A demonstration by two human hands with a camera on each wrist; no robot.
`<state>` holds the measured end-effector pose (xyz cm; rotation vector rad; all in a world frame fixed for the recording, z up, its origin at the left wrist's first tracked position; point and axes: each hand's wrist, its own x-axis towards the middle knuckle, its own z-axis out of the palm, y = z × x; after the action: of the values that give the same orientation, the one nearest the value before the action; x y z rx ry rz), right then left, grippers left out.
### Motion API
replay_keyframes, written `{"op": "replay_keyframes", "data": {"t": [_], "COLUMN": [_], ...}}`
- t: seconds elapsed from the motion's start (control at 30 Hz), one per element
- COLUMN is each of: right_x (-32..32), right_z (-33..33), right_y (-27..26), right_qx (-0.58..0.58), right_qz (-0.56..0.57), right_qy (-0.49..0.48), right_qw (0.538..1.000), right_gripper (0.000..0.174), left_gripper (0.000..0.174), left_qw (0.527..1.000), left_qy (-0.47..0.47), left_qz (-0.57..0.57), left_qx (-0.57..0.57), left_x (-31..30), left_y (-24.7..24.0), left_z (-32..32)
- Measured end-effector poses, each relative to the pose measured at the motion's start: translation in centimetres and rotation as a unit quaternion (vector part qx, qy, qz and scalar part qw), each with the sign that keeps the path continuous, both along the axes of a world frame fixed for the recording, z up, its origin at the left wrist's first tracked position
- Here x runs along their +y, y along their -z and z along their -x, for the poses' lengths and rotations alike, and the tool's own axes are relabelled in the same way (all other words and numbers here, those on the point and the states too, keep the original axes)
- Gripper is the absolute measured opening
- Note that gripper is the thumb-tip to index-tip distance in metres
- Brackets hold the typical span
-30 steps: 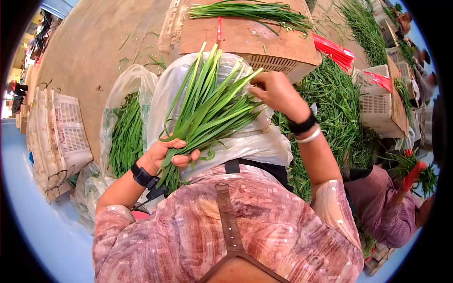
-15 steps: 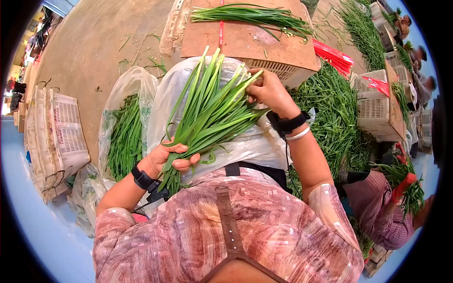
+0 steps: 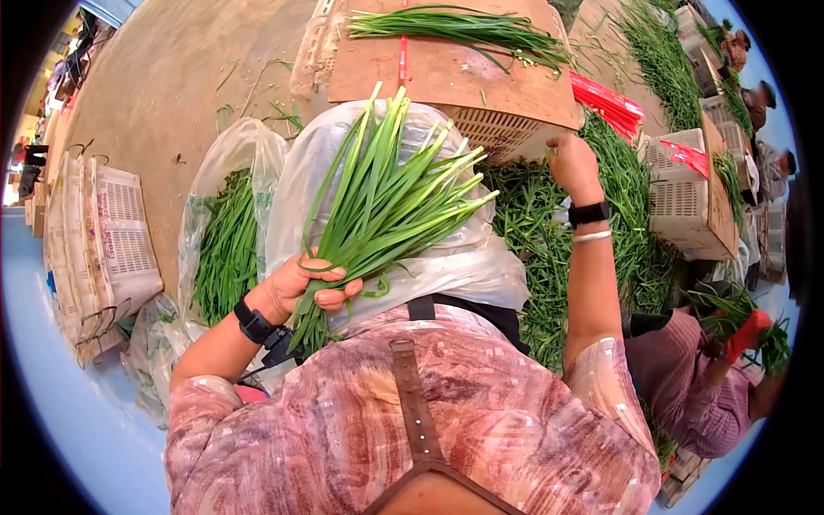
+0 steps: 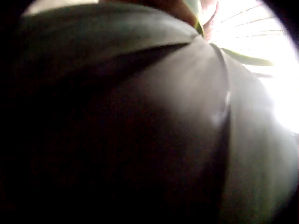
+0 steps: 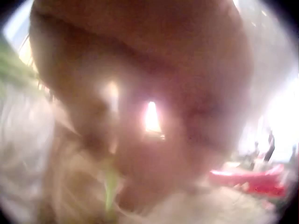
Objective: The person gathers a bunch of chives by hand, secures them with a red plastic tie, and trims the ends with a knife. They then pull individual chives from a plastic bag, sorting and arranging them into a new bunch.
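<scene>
My left hand (image 3: 311, 281) grips a thick bunch of garlic chives (image 3: 386, 193) near its leafy end, in front of my waist. The pale stem ends fan out up and to the right. Blurred broad leaves (image 4: 196, 84) fill the left wrist view, with skin at its top edge. Apart from the bunch, to its right, my right hand (image 3: 573, 167) is raised with curled fingers. In the right wrist view its fingers (image 5: 154, 158) are blurred, and a thin green leaf scrap (image 5: 110, 186) shows at their tips.
More chives (image 3: 455, 30) lie across a board-topped crate (image 3: 386, 69) ahead, with red ties (image 3: 605, 107) at its right. Loose chives (image 3: 575, 249) are heaped on the floor at right. A plastic bag of chives (image 3: 227, 249) and stacked crates (image 3: 120, 232) stand left. Another person (image 3: 695, 378) sits at right.
My right hand, earlier at the stem ends of the bunch, has pulled away to the right. The left hand still grips the bunch in about the same place.
</scene>
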<state>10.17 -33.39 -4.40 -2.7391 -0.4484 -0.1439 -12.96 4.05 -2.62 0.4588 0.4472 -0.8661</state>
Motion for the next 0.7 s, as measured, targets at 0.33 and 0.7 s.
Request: {"op": "replay_keyframes", "data": {"t": [0.33, 0.7], "right_x": [10.2, 5.4], "right_z": [2.1, 1.5], "right_y": [-3.0, 0.4], "right_qx": [0.16, -0.023], "right_qz": [-0.035, -0.199], "right_qy": [-0.248, -0.053], "right_qw": [0.955, 0.978], "right_gripper": [0.019, 0.008], "left_gripper": [0.037, 0.048], "left_qw": [0.999, 0.999], "left_qy": [0.014, 0.009], "left_qz": [-0.013, -0.027], "left_qx": [-0.041, -0.027], "left_x": [-0.2, -0.3], "left_y": [-0.3, -0.5], "left_z": [0.1, 0.0]}}
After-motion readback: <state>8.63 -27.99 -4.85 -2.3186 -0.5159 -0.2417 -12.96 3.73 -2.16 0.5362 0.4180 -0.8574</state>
